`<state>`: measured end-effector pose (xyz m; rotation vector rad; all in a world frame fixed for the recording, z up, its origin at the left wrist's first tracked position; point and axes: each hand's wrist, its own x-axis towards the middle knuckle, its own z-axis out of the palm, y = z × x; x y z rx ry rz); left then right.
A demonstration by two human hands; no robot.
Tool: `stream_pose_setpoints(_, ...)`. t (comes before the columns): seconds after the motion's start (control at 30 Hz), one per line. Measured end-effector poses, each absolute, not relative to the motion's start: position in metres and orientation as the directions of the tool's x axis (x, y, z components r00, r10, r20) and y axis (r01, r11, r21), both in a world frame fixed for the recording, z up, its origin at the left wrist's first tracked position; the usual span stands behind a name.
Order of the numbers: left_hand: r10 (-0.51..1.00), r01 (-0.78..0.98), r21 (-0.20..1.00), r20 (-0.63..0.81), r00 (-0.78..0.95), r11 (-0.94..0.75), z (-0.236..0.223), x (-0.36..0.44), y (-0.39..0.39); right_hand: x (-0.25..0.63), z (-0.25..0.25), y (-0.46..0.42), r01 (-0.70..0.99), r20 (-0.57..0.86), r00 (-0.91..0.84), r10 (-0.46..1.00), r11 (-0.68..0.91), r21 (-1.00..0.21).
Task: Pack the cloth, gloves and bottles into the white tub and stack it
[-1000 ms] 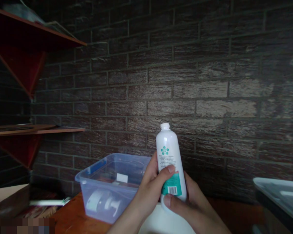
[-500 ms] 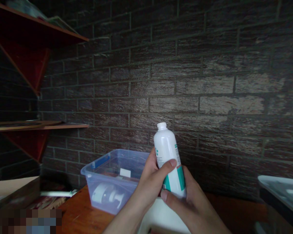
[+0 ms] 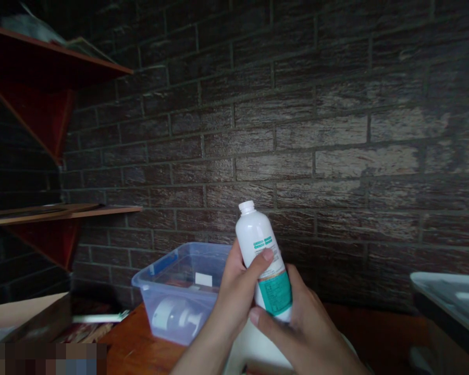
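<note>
A white bottle (image 3: 256, 229) with a green-and-white printed label and a short white neck tilts slightly left between my hands. My left hand (image 3: 242, 284) wraps its left side, the thumb lying across the label. Around the lower right side and base curls my right hand (image 3: 297, 317), its thumb near the bottom edge. Both hands are closed on the bottle, and the fingers behind it are hidden. Below them is a white container (image 3: 254, 346), partly covered by my forearms and hands.
A translucent bluish plastic bin (image 3: 143, 284) holding a pump bottle (image 3: 175, 317) stands on the wooden table (image 3: 128, 346). Wooden shelves (image 3: 101, 62) jut from the brick wall at left. An open cardboard box (image 3: 42, 317) lies lower left; a white-rimmed object (image 3: 453, 284) is at right.
The bottle has been turned about its length, so more of the printed label faces me. In the picture it sits slightly further left, and the view has shifted a little.
</note>
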<state>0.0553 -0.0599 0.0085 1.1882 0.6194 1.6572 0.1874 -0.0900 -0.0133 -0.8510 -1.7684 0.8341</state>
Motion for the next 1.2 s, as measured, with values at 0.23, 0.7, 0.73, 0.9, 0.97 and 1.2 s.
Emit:
stream_pose_setpoints(0.23,0.942,-0.639,0.735,0.331,0.048,-0.226,0.01,0.055,-0.063,0.18,-0.017,-0.093,-0.126,0.457,-0.373,0.808,0.443,-0.887)
stream_pose_setpoints(0.7,0.921,-0.671,0.703,0.383,0.074,-0.238,0.006,0.051,-0.061,0.188,-0.014,-0.089,0.08,0.474,-0.403,0.783,0.546,-0.834)
stream_pose_setpoints(0.73,0.908,-0.692,0.688,0.402,0.114,-0.218,0.006,0.049,-0.061,0.187,-0.012,-0.09,0.054,0.47,-0.433,0.769,0.543,-0.838)
stream_pose_setpoints(0.9,0.913,-0.677,0.683,0.407,0.039,-0.275,0.013,0.051,-0.065,0.18,-0.016,-0.091,0.079,0.473,-0.391,0.79,0.541,-0.838)
stream_pose_setpoints(0.97,0.919,-0.594,0.723,0.385,-0.078,-0.353,0.015,0.055,-0.065,0.179,-0.022,-0.088,0.199,0.465,-0.285,0.838,0.527,-0.826)
stream_pose_setpoints(1.2,0.924,-0.525,0.772,0.374,-0.081,-0.358,0.011,0.055,-0.058,0.183,-0.024,-0.086,0.276,0.417,-0.308,0.855,0.5,-0.821)
